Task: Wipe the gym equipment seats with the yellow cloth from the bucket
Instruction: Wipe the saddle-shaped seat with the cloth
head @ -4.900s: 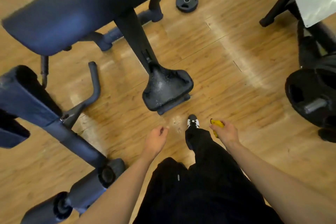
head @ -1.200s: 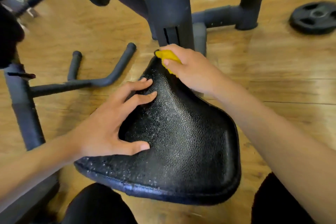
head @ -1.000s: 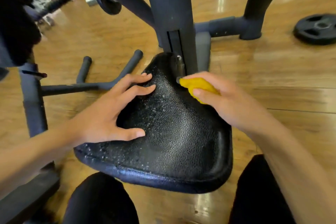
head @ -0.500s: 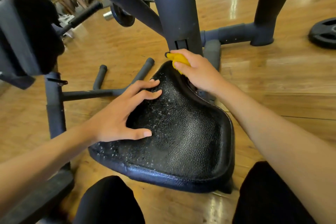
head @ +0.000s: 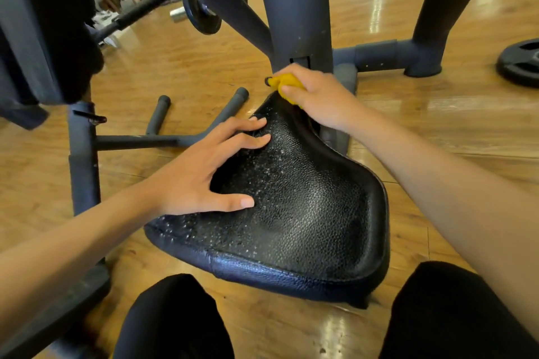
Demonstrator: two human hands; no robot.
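In the head view, a black saddle-shaped seat of pebbled, leather-like upholstery (head: 306, 213) is seen. It is dotted with pale specks on its left half and seamed along the front rim. A crumpled yellow cloth (head: 287, 84) is bunched inside the right hand (head: 318, 96), whose fingers are curled round it. The cloth is held at the seat's narrow far tip, against the foot of a matte dark grey metal post (head: 294, 9). The left hand (head: 201, 175) is laid on the seat's left side with fingers spread, nothing being gripped. A round black weight plate (head: 522, 63) is seen lying on the glossy wooden plank floor (head: 437, 125) at the far right.
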